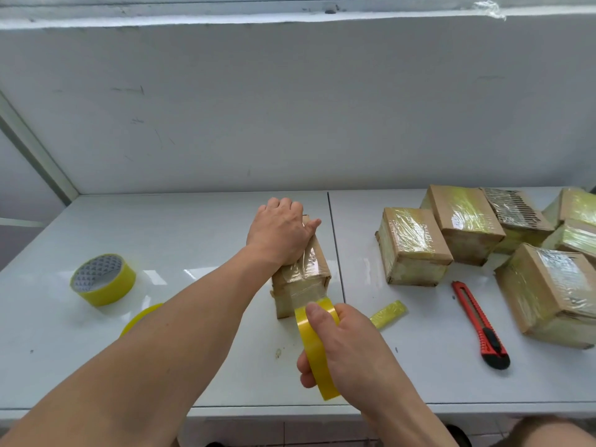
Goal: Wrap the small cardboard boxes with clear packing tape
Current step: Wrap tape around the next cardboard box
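Observation:
A small cardboard box [306, 279] stands at the middle of the white table [193, 240], part wrapped in clear tape. My left hand [279, 232] lies on its top, fingers curled over the far edge and thumb stretched along the top. My right hand [342, 343] grips a yellow tape roll [314, 346] just in front of the box. A strip of tape runs from the roll onto the box's near face.
A second yellow tape roll [103, 280] sits at the left, and another roll [140, 317] peeks out behind my left forearm. Several taped boxes [416, 246] crowd the right side. A red utility knife [480, 324] and a crumpled tape scrap [388, 314] lie between them and me.

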### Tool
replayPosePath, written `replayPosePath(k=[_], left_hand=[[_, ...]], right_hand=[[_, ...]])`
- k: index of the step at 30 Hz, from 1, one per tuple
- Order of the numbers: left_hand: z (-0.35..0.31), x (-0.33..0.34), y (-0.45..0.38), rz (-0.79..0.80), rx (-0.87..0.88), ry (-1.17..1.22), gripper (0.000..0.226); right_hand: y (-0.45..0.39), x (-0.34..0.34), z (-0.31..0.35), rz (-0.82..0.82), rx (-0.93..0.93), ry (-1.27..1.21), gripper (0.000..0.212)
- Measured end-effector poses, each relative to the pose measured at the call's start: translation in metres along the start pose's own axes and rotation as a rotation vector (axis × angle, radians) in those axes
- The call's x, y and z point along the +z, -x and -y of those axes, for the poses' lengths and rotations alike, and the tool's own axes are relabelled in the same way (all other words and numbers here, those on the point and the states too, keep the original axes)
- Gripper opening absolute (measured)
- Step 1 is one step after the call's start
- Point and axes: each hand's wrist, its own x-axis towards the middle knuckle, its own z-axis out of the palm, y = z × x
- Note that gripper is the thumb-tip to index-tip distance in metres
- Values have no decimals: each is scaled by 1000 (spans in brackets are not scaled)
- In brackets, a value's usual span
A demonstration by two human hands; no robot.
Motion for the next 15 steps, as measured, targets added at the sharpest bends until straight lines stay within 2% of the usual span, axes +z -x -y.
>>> replayPosePath(k=[7, 10, 15], left_hand=[[-4, -4, 6, -34, 12, -28, 51], [-9, -10, 7, 42, -18, -66, 56], [-32, -7, 26, 245, -160, 73, 113]], right_hand=[[-6, 4, -25, -5, 26, 29, 32], [-7, 4, -30, -3, 27, 14, 32], [-7, 2, -33, 13, 59, 4, 31]])
